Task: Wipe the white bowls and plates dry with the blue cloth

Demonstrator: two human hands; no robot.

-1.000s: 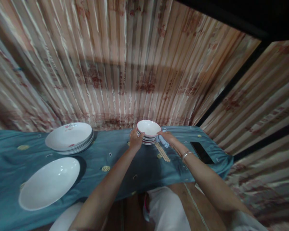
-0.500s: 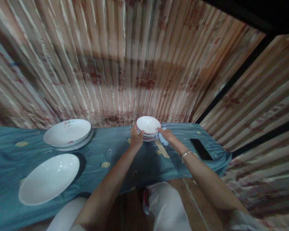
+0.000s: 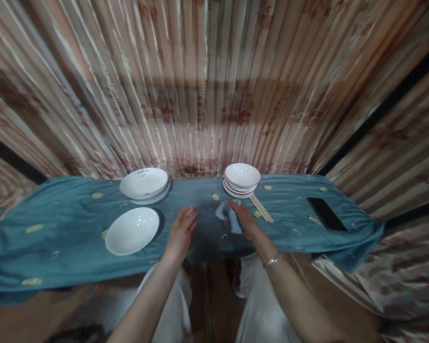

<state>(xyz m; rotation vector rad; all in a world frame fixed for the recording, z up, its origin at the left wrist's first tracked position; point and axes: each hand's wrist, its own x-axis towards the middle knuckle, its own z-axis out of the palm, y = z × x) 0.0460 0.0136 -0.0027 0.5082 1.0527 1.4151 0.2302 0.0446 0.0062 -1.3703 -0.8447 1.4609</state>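
My right hand (image 3: pixel 243 219) is closed on a light blue cloth (image 3: pixel 229 215), which hangs from the fingers over the table, just in front of a stack of white bowls (image 3: pixel 242 176) with red rims. My left hand (image 3: pixel 182 231) is held above the cloth-covered table with its fingers apart and nothing in it. To its left sits a large white bowl (image 3: pixel 133 231). Behind that bowl is a stack of white plates (image 3: pixel 145 183), the top one bearing a floral pattern. Several wooden chopsticks (image 3: pixel 262 208) lie beside the bowl stack.
A teal tablecloth (image 3: pixel 71 228) with yellow motifs covers the long table. Towards the right end lies a black phone (image 3: pixel 326 214). A pleated, patterned curtain (image 3: pixel 203 95) hangs right behind the table, and dark frame bars (image 3: pixel 361 128) slant at the sides.
Both hands have let go of the bowl stack, which now stands alone. My right hand has picked up the blue cloth, and my left has drawn back. The view has shifted left.
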